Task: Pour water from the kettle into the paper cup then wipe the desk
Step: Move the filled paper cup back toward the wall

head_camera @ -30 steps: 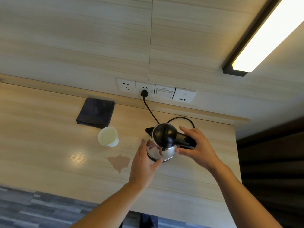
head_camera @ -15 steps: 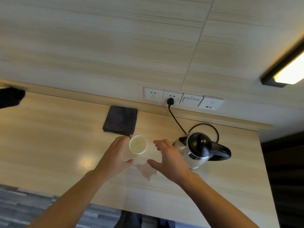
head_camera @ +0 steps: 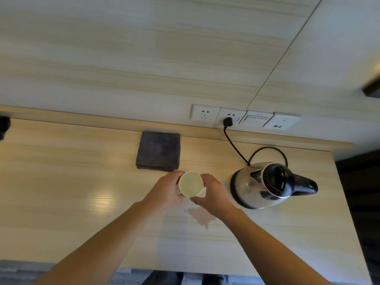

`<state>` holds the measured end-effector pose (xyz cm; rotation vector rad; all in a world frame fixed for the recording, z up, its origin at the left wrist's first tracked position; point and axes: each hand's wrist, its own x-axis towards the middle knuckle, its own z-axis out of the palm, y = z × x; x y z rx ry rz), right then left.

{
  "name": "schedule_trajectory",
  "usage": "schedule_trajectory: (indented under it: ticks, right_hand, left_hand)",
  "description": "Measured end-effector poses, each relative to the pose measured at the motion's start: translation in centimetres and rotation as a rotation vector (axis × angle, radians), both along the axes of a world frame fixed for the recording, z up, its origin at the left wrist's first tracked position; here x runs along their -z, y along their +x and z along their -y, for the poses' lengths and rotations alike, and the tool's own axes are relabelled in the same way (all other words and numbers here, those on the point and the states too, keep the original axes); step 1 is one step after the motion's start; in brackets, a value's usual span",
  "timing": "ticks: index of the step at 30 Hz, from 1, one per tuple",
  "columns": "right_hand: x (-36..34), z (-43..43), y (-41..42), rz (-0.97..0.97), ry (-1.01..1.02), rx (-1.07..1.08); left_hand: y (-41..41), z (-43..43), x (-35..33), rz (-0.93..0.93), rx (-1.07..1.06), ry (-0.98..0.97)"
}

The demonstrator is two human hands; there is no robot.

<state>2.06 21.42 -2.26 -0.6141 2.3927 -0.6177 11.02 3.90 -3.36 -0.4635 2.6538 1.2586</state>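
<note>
A white paper cup [head_camera: 190, 183] with liquid in it stands on the wooden desk [head_camera: 61, 182], clasped between both hands. My left hand [head_camera: 164, 192] wraps its left side and my right hand [head_camera: 213, 194] its right side. The steel kettle [head_camera: 265, 185] with a black lid and handle sits on its base to the right, apart from my hands. A folded dark grey cloth [head_camera: 158, 151] lies just behind the cup. A wet spill [head_camera: 201, 217] marks the desk under my right wrist.
The kettle's black cord [head_camera: 234, 147] runs to a wall socket panel [head_camera: 244, 118] behind the desk. A dark object [head_camera: 4, 126] shows at the far left edge. The desk's right end lies just beyond the kettle, and its front edge is near my forearms.
Both hands left the kettle, moved left to the cup and closed around it. The view shifted left.
</note>
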Motion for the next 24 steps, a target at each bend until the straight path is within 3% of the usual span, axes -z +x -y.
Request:
schedule_trajectory:
  ticks: [24]
  right_hand:
    - [-1.3,5.6,-10.9,0.048,-0.069,0.163]
  left_hand:
    - [-11.8,4.6,-0.1,-0.075,-0.099,0.105]
